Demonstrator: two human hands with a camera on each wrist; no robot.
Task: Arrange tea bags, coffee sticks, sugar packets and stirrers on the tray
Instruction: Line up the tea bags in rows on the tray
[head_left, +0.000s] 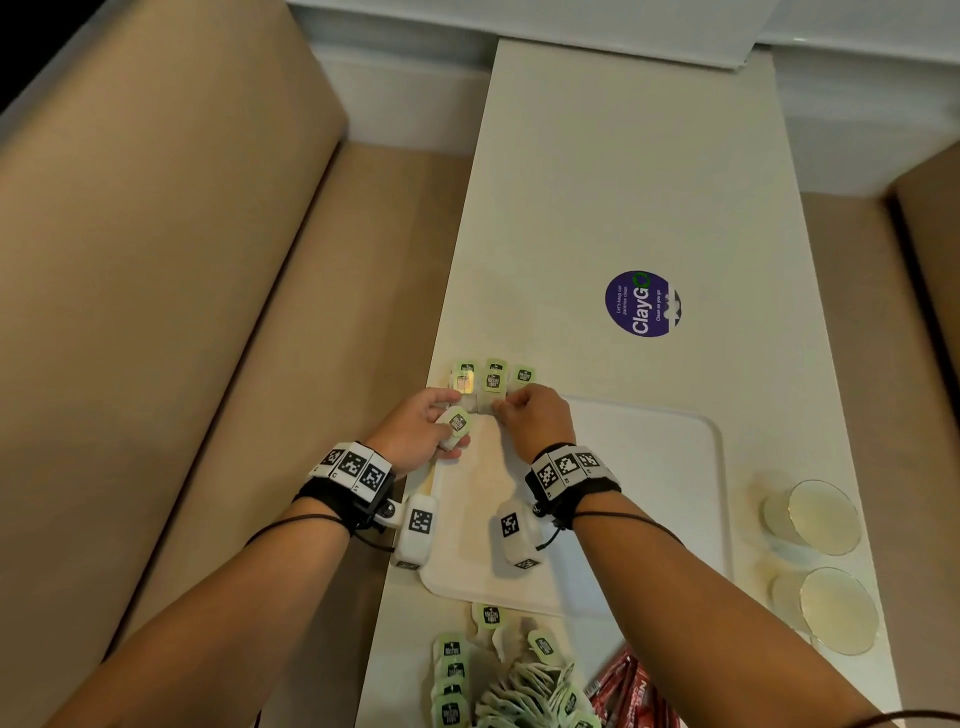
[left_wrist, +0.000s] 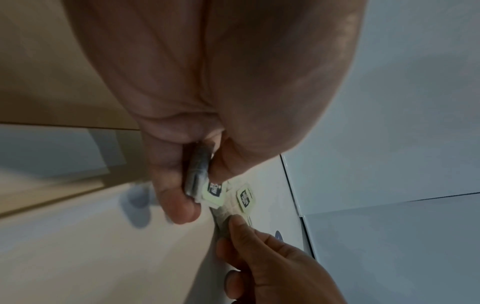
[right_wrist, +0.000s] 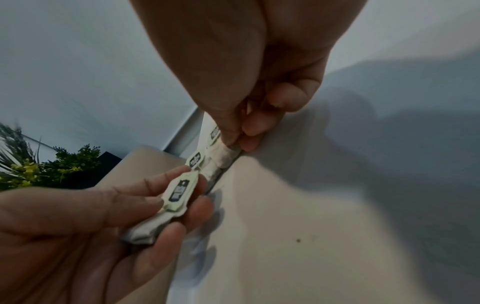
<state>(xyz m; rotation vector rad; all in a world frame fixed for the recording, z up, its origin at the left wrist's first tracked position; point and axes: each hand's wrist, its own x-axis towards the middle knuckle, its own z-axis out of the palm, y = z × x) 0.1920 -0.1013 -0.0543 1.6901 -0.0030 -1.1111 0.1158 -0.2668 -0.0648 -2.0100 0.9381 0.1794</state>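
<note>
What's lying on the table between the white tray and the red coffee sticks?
A loose heap of green-tagged tea bags lies between the white tray and the red coffee sticks, seen in the head view.

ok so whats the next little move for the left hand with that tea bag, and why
Probably set the tea bag held by the left hand down beside the row at the tray far edge. The right hand is pinching a bag in that row, so the row looks unfinished.
</note>
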